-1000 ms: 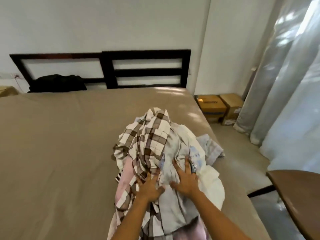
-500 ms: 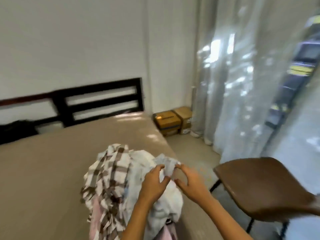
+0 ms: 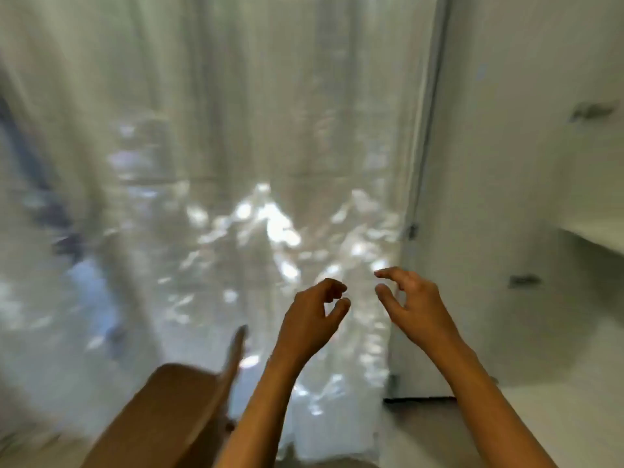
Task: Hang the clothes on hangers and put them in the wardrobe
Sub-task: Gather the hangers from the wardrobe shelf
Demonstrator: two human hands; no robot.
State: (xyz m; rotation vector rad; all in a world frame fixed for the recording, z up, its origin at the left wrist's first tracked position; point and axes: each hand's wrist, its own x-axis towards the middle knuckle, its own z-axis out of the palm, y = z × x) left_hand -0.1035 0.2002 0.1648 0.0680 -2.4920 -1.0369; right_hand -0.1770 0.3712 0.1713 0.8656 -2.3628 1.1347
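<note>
**Two empty hands raised before a curtain**

The picture is blurred, so small details are not clear. Both hands are lifted in the middle of the view, near to each other but not touching. The left hand (image 3: pixel 312 319) has its fingers loosely curled; the thumb and the first finger almost meet at the tips, and nothing lies between them. The right hand (image 3: pixel 415 305) is just to the right of it, with the thumb and fingers curved and apart, like a loose claw. It also holds nothing. Both forearms are bare and come up from the near edge.

Behind the hands, a thin pale curtain (image 3: pixel 236 130) fills the far side from the left edge to past the middle. Bright spots of light shine through its lower part.

At the near left stands a brown chair (image 3: pixel 175 410), with its seat below the left forearm.

On the right there is a white panel (image 3: pixel 523 163) with two small dark marks (image 3: pixel 591 111) on it, one above the other. I cannot tell if this is the wardrobe or only a wall. A white ledge (image 3: pixel 591 238) comes in from the right edge between the two marks. Under the panel lies the pale floor (image 3: pixel 422 434).

The clothes do not show in this view, so I cannot tell where they are.
</note>
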